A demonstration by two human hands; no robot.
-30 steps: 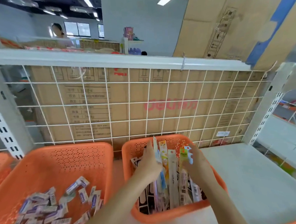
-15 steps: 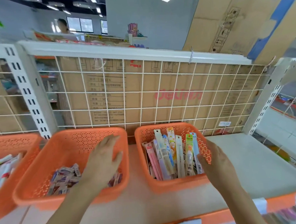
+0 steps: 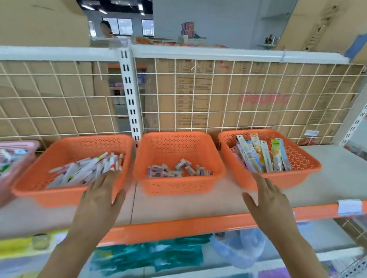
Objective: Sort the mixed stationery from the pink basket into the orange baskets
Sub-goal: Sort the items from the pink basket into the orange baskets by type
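Now that the packets (image 3: pixel 262 154) lie in the right orange basket (image 3: pixel 286 179), the left hand (image 3: pixel 98 198) and right hand (image 3: pixel 268 200) have drawn back empty, apart, fingers spread; the pink basket (image 3: pixel 13 145), far left, holds more stationery, so sorting likely continues.

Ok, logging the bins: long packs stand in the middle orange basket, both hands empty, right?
No: the head view shows the long packs in the right basket; the middle basket holds small boxes. Left hand and right hand are empty.
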